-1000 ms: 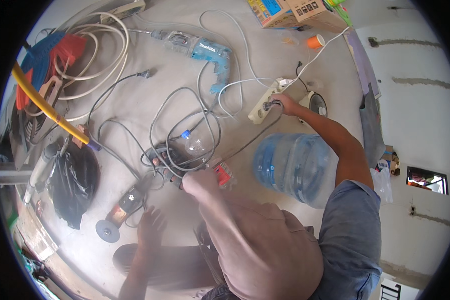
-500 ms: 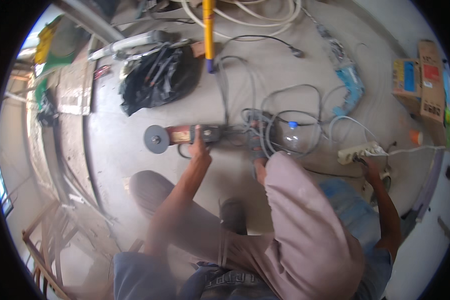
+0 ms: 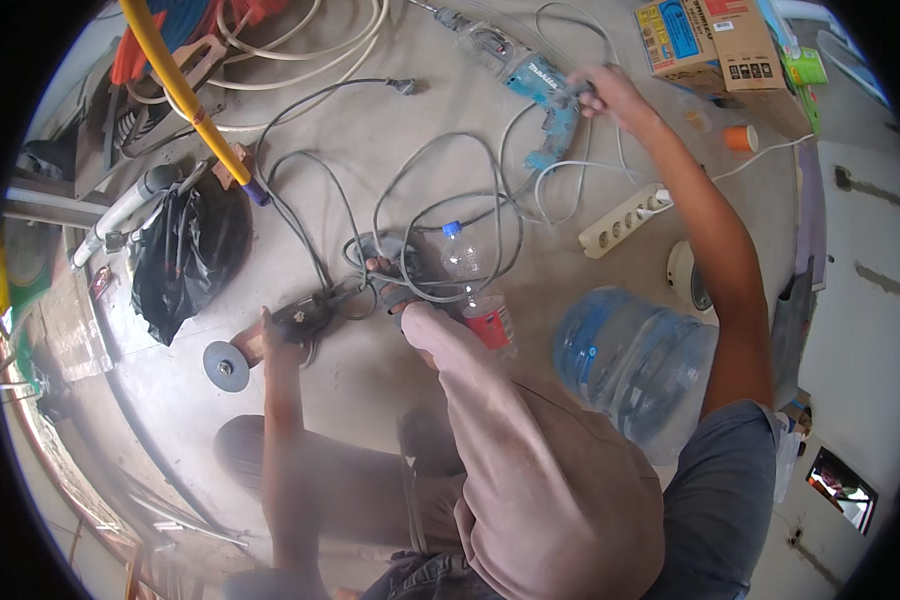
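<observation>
My left hand (image 3: 279, 345) is wrapped round an angle grinder, whose grey disc (image 3: 226, 367) points left, just above the floor. The grinder's dark rear body (image 3: 305, 317) shows beyond my fingers, and its cord trails off right. My right hand (image 3: 612, 98) is stretched out far right, closed on a dark grey plug (image 3: 570, 95). Below that plug lies a blue power drill (image 3: 545, 85) with a long bit, on the floor. A cream power strip (image 3: 615, 228) lies nearer to me, with a white plug in its far end and open sockets at the near end.
Grey cords (image 3: 495, 190) loop over the floor round a plastic bottle (image 3: 463, 255). A large water jug (image 3: 620, 350) lies beside my right knee. A black bag (image 3: 185, 250) and a yellow pole (image 3: 185, 95) are at left. Cardboard boxes (image 3: 710, 45) and an orange cup (image 3: 740, 138) stand far right.
My right hand has moved from the power strip up to beside the drill, with the dark plug now out of the strip. The grinder has tilted, its disc end lower. My view has turned right.
</observation>
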Demonstrator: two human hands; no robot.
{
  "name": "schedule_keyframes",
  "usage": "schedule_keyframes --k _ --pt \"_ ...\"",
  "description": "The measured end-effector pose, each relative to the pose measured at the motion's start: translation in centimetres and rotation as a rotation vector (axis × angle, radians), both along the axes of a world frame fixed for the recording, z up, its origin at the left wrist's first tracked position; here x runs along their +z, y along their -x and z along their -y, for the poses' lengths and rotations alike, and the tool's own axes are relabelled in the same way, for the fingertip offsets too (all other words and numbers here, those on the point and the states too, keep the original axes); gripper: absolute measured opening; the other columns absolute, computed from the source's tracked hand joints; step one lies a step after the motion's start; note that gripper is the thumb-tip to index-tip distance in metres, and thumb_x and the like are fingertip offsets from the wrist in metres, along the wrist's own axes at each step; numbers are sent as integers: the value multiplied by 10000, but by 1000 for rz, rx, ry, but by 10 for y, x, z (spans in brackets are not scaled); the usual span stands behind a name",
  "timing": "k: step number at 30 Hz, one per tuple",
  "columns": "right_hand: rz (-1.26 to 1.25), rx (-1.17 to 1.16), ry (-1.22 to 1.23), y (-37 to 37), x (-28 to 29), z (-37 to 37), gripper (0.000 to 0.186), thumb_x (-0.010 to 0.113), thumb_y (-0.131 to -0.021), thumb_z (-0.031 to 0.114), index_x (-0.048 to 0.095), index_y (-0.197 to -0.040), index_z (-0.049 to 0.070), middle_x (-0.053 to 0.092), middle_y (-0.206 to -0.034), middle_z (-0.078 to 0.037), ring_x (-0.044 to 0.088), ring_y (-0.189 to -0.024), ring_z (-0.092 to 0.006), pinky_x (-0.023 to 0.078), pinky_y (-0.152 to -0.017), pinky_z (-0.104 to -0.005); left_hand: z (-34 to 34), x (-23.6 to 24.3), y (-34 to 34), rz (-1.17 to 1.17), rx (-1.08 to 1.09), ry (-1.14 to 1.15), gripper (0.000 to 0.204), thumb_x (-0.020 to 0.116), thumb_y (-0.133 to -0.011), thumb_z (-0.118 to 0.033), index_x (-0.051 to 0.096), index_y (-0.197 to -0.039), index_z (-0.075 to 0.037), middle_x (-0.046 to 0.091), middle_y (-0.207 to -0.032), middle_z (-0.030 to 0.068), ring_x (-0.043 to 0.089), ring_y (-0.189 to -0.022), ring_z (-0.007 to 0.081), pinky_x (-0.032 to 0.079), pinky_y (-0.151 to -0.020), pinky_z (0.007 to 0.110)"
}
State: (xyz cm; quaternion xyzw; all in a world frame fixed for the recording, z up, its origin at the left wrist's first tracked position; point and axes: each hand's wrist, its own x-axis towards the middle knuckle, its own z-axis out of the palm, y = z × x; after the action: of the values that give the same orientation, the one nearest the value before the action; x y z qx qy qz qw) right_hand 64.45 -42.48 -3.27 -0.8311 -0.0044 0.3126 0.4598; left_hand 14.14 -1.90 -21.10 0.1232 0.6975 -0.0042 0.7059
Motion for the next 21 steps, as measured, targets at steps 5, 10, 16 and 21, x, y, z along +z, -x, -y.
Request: schedule_keyframes --k 5,10,16,21 --pt "-115 93 93 29 -42 -123 362 708 -862 375 650 -926 23 639 -754 -73 596 -569 -125 582 -562 -292 -7 -27 15 -75 249 -64 544 744 -805 -563 630 -1206 -214 664 -1172 30 631 -1059 280 475 -959 569" --pt "-147 -78 -18 26 -82 -118 376 707 -899 396 640 -969 33 690 -811 -104 659 -619 -164 595 -580 -306 -1 6 1 16 208 -54 461 608 -896 -416 554 -1260 -137 629 -1225 106 610 -1141 321 448 -999 616" --pt "836 310 246 21 -115 -158 270 680 -899 262 627 -1048 43 732 -827 -115 715 -706 -207 586 -580 -365 -4 2 38 242 310 31 453 602 -916 -374 523 -1296 -140 609 -1256 106 597 -1159 348 441 -1025 629" --pt "235 464 285 42 -163 -259 532 623 -893 234 526 -1387 64 688 -799 -89 654 -724 -257 542 -601 -373 -9 95 55 369 356 -215 495 721 -867 -329 529 -1251 -81 613 -1160 92 620 -1104 298 497 -1011 546"
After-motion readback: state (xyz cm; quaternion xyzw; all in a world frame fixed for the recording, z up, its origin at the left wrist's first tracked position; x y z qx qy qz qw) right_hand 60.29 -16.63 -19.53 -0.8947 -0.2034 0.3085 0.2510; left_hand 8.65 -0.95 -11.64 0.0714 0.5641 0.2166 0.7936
